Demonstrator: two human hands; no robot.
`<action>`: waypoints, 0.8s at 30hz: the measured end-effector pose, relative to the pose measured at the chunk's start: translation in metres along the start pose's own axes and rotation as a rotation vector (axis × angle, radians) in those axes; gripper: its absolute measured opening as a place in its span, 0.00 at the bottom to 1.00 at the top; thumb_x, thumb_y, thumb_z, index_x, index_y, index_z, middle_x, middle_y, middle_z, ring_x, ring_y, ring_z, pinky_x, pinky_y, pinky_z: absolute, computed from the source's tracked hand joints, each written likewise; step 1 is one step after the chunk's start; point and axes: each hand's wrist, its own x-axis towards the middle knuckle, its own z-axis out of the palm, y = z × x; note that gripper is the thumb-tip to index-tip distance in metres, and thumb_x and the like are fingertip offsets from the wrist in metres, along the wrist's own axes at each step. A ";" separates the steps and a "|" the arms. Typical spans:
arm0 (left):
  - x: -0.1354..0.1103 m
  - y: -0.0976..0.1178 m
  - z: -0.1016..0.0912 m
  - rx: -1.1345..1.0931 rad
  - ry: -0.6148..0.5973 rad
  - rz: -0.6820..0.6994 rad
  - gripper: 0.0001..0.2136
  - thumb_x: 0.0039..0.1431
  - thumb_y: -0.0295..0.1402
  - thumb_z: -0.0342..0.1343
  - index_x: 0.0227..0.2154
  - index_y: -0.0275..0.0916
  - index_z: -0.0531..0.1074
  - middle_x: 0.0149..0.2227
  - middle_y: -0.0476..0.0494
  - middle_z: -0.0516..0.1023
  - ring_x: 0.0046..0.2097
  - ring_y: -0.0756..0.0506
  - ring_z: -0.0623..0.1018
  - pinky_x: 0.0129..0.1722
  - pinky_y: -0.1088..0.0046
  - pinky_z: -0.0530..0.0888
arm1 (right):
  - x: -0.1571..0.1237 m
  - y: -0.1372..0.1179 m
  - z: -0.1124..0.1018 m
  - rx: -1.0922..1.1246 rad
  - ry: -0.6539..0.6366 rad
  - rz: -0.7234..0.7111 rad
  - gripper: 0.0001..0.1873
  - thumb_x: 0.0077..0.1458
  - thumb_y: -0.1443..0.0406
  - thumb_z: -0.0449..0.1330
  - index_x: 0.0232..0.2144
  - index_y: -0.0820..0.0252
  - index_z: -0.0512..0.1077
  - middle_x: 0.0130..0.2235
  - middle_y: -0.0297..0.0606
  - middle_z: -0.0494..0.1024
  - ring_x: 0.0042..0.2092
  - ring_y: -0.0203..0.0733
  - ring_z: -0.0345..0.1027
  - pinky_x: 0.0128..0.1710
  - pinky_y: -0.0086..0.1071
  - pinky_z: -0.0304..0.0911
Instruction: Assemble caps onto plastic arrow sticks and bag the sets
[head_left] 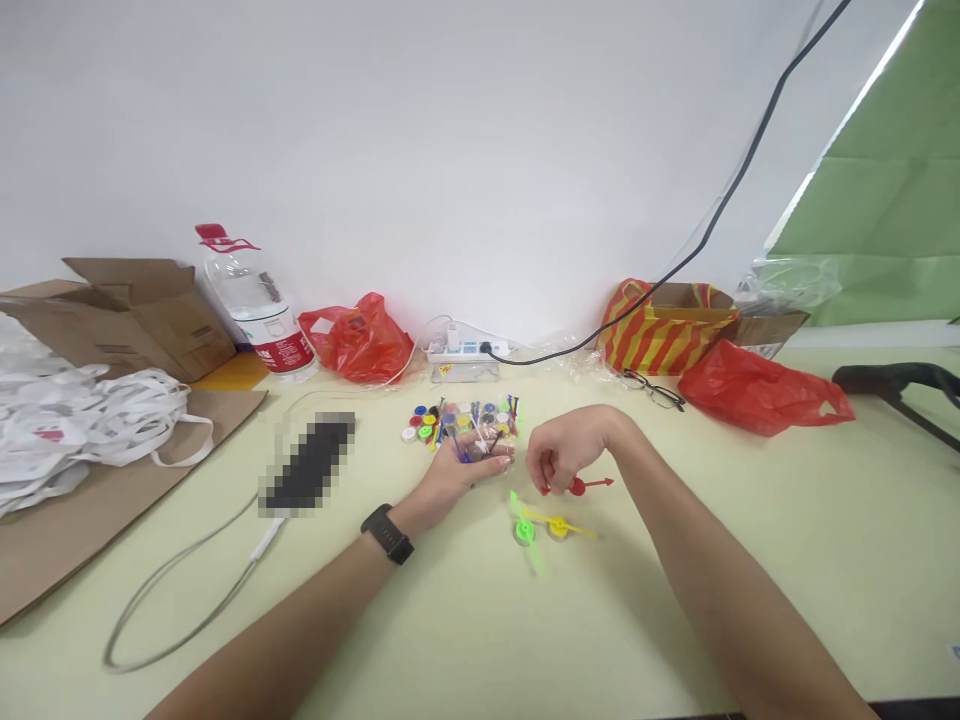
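My left hand (459,468), with a black watch on its wrist, lies palm up on the pale green table (465,640), fingers loosely curled round several small coloured sticks. My right hand (564,452) is closed in a pinch on a red arrow-shaped toy piece (585,486) that points right. Just in front of the hands lie a green piece (525,528) and a yellow piece (559,524) of the same kind. Behind my left hand sits a heap of small coloured discs and sticks (461,418).
A blurred dark device (309,462) with a grey cable lies to the left. Along the wall stand cardboard boxes (127,315), a water bottle (259,305), red plastic bags (360,340), a power strip (466,349), a striped bag (664,330) and glasses (652,388). White straps (82,410) pile at far left.
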 end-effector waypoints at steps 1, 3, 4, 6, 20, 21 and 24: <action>-0.001 0.001 0.001 0.005 -0.002 -0.002 0.24 0.48 0.34 0.75 0.49 0.37 0.77 0.47 0.40 0.85 0.47 0.43 0.84 0.54 0.64 0.76 | -0.009 -0.001 -0.001 0.010 0.044 -0.013 0.12 0.47 0.68 0.67 0.38 0.64 0.78 0.29 0.34 0.80 0.31 0.39 0.75 0.32 0.28 0.67; -0.002 0.002 0.002 0.029 -0.008 -0.005 0.24 0.48 0.35 0.75 0.48 0.37 0.77 0.47 0.39 0.85 0.48 0.42 0.84 0.55 0.63 0.76 | -0.029 -0.003 -0.004 0.036 0.182 -0.093 0.11 0.51 0.69 0.65 0.39 0.64 0.78 0.29 0.34 0.80 0.32 0.38 0.75 0.32 0.28 0.66; -0.002 0.002 0.003 0.043 -0.012 -0.006 0.24 0.48 0.35 0.75 0.48 0.37 0.76 0.47 0.38 0.85 0.48 0.41 0.84 0.55 0.62 0.76 | -0.038 -0.005 -0.005 0.070 0.283 -0.156 0.10 0.53 0.68 0.65 0.40 0.63 0.77 0.30 0.35 0.80 0.33 0.39 0.76 0.33 0.28 0.67; -0.004 0.002 0.005 0.064 -0.014 -0.004 0.26 0.48 0.35 0.75 0.49 0.36 0.75 0.47 0.38 0.85 0.49 0.40 0.84 0.56 0.61 0.76 | -0.052 -0.010 -0.006 0.192 0.519 -0.318 0.11 0.57 0.63 0.66 0.41 0.62 0.76 0.35 0.38 0.81 0.35 0.39 0.76 0.37 0.31 0.69; -0.005 -0.001 0.010 0.217 -0.021 0.069 0.24 0.50 0.37 0.74 0.49 0.36 0.77 0.44 0.38 0.85 0.48 0.39 0.84 0.53 0.62 0.77 | -0.035 -0.064 0.009 -0.016 1.295 -0.539 0.05 0.61 0.69 0.60 0.39 0.59 0.76 0.35 0.35 0.80 0.30 0.35 0.70 0.32 0.30 0.66; -0.005 -0.001 0.010 0.220 -0.025 0.078 0.24 0.50 0.38 0.73 0.49 0.37 0.77 0.44 0.38 0.85 0.47 0.39 0.84 0.53 0.62 0.77 | -0.033 -0.065 0.010 -0.062 1.278 -0.509 0.07 0.61 0.71 0.59 0.39 0.59 0.76 0.35 0.34 0.79 0.31 0.35 0.70 0.32 0.30 0.65; -0.006 0.000 0.012 0.244 -0.032 0.094 0.24 0.52 0.38 0.72 0.50 0.37 0.76 0.44 0.38 0.85 0.46 0.40 0.83 0.51 0.63 0.77 | -0.029 -0.065 0.013 -0.159 1.196 -0.408 0.10 0.59 0.73 0.57 0.38 0.58 0.75 0.32 0.31 0.78 0.28 0.33 0.68 0.29 0.28 0.60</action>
